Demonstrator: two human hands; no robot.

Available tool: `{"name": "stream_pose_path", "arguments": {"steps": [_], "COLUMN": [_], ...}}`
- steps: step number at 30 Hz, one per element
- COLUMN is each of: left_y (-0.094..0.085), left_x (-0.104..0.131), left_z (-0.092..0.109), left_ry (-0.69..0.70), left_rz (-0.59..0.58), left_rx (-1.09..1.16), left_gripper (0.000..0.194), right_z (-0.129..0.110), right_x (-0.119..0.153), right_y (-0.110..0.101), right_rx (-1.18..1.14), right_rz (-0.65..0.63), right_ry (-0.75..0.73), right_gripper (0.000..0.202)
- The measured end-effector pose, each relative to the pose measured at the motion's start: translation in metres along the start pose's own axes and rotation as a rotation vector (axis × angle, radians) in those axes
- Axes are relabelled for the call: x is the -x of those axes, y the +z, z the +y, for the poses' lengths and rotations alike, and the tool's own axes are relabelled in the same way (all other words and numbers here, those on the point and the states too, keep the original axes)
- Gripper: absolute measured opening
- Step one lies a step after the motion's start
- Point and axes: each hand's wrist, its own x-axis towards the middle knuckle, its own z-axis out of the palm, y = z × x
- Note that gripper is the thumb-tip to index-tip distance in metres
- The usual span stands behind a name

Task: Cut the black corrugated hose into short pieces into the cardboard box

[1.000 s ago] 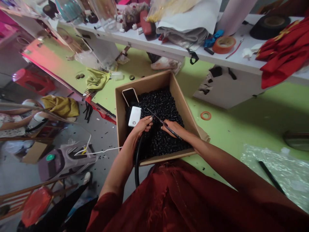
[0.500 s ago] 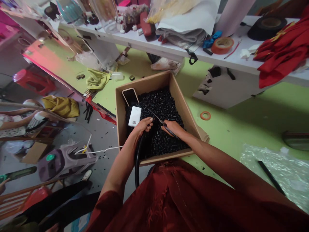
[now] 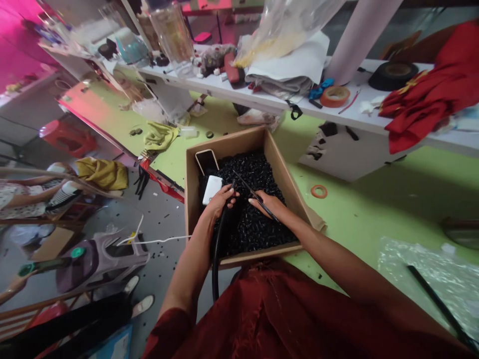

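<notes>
A cardboard box (image 3: 288,179) holds a heap of small black pieces (image 3: 254,229). Over its left part, my left hand (image 3: 221,199) is closed around a black ribbed tube (image 3: 217,249), which hangs down past the box's near edge; a short end shows above the fingers. My right hand (image 3: 267,203) grips dark scissors (image 3: 249,187) with the tips pointing up and left over the heap, close to the tube's end. A white device (image 3: 212,190) lies beside my left hand. Behind it, a phone with a pale frame (image 3: 207,162) leans in the corner.
The box rests on a green table (image 3: 359,199) with an orange tape roll (image 3: 319,191) to its right. Beyond stands a cluttered white shelf (image 3: 224,92). A white cable (image 3: 164,240) reaches the box's left side. People sit at the left.
The view has tilted, so the box appears lower. My left hand's fingers have loosened around the tube, and its end now shows above them. My right hand still holds the scissors.
</notes>
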Motion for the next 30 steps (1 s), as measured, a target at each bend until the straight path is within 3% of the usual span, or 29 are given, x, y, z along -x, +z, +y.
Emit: {"name": "stream_pose_path", "arguments": {"steps": [11,17,25,30], "left_y": [0.0043,0.0074,0.0098,0.0098], "left_x": [0.0018,0.0015,0.0041,0.0058], "left_z": [0.0025,0.003,0.0034,0.0041], "left_ry": [-0.034,-0.039,-0.002,0.022], "left_rz": [-0.043,-0.016,-0.029,-0.056], "left_rx": [-0.052,-0.096,-0.096,-0.045], "left_gripper": [0.038,0.034,0.043,0.05], "right_z": [-0.0036,-0.0019,0.0005,0.0002], "right_x": [0.0032,-0.0007,-0.0015,-0.0016], "right_y": [-0.005,-0.0033,-0.0033,-0.0013], "right_rx": [0.087,-0.004,-0.246,-0.555], "right_rz": [-0.012,0.02,0.047,-0.046], "right_ry": [0.079,0.116,0.077,0.088], "right_gripper": [0.044,0.048,0.047,0.05]}}
